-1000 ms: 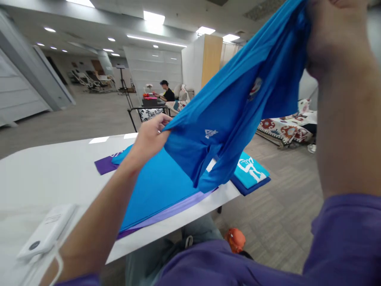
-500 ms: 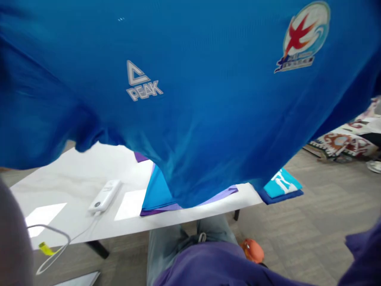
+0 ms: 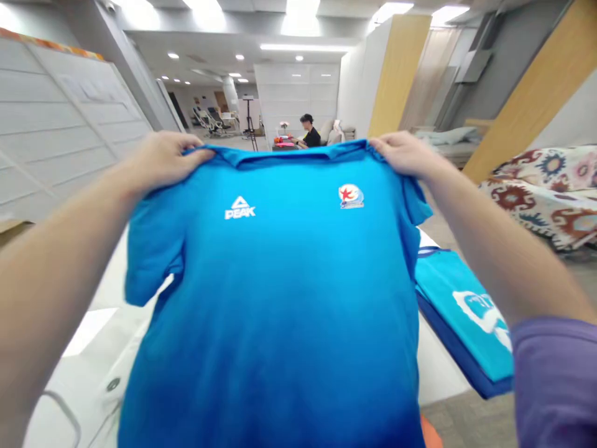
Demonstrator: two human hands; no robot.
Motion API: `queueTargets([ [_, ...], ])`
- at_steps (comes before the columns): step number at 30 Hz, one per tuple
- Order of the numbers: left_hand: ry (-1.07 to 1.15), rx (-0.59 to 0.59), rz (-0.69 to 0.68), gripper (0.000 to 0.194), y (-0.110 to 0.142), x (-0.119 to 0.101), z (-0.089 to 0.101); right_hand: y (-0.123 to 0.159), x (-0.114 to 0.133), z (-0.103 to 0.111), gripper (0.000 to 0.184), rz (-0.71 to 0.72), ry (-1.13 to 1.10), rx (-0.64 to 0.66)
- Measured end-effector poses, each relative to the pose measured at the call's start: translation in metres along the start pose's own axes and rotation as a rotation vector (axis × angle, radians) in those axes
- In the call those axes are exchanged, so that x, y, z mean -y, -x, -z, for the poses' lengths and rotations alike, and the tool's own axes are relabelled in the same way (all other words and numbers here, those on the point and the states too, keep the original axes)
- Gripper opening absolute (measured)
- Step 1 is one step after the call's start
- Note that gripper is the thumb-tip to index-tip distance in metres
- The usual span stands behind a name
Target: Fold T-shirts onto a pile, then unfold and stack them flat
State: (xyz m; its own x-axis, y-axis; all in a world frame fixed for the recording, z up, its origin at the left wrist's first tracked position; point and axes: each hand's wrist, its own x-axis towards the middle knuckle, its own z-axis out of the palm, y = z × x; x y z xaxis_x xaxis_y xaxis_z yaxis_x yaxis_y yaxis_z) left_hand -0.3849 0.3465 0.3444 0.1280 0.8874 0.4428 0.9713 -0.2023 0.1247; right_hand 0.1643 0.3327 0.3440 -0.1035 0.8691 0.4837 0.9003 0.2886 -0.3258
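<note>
I hold a bright blue short-sleeved shirt (image 3: pixel 284 292) spread out in front of me, its front facing me. It carries a white PEAK logo and a round red-and-white badge on the chest. My left hand (image 3: pixel 163 158) is closed on its left shoulder and my right hand (image 3: pixel 403 154) is closed on its right shoulder, both arms stretched forward. The shirt hangs down over the white table (image 3: pixel 93 348) and hides most of it.
A folded stack of light-blue and dark-blue cloth (image 3: pixel 466 323) lies on the table's right end. A white device with a cable (image 3: pixel 109 386) peeks out at lower left. A patterned couch (image 3: pixel 545 186) stands at right. A person (image 3: pixel 308 132) sits far back.
The shirt, bunched and then held close over my view, is now stretched out flat at arm's length, with one hand on each shoulder.
</note>
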Motion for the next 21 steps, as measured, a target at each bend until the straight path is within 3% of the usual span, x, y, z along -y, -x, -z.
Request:
queueTargets([
  [4, 0.022, 0.168, 0.123, 0.055, -0.034, 0.007, -0.127, -0.02, -0.033, -0.133, 0.055, -0.213, 0.08, 0.165],
  [6, 0.026, 0.138, 0.213, 0.066, -0.034, 0.003, -0.187, -0.015, -0.052, -0.175, 0.059, -0.271, 0.155, 0.222],
  [8, 0.041, 0.092, 0.232, 0.077, -0.021, -0.006, -0.231, 0.003, -0.07, -0.192, 0.064, -0.262, 0.225, 0.299],
  [10, 0.077, 0.122, 0.156, 0.078, 0.001, -0.017, -0.257, 0.032, -0.09, -0.186, 0.067, -0.234, 0.285, 0.376],
  [13, 0.144, 0.25, 0.031, 0.071, 0.048, -0.038, -0.27, 0.094, -0.132, -0.146, 0.065, -0.28, 0.337, 0.468],
  [18, 0.243, 0.408, -0.169, 0.07, 0.152, -0.08, -0.26, 0.24, -0.211, -0.062, 0.063, -0.564, 0.355, 0.485],
  [21, 0.331, 0.441, -0.263, 0.079, 0.221, -0.109, -0.249, 0.337, -0.226, -0.032, 0.061, -0.611, 0.336, 0.458],
])
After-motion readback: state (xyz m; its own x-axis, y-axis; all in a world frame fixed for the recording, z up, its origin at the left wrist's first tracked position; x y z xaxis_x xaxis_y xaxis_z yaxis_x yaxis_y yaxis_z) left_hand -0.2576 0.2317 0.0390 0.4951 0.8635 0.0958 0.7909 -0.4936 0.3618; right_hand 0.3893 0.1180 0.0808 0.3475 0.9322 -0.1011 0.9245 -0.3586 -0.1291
